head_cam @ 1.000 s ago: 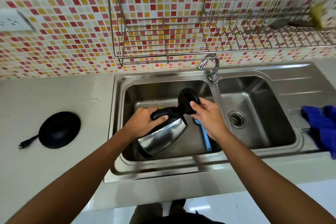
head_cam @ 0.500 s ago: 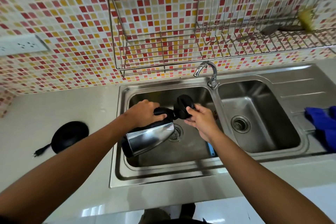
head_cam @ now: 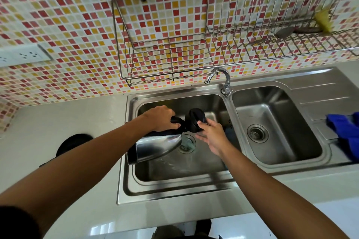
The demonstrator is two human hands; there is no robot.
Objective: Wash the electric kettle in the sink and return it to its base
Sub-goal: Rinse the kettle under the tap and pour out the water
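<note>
we tip the kettle [head_cam: 158,146] sideways over the sink [head_cam: 174,190], mouth right. our left hand [head_cam: 162,118] grips its handle; our right hand [head_cam: 210,135] holds the lid [head_cam: 194,119] open.

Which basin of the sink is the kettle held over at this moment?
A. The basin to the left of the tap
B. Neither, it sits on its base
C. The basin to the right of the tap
A: the left hand grips the handle of the tilted kettle over the left basin, while the base lies bare on the counter.
</note>
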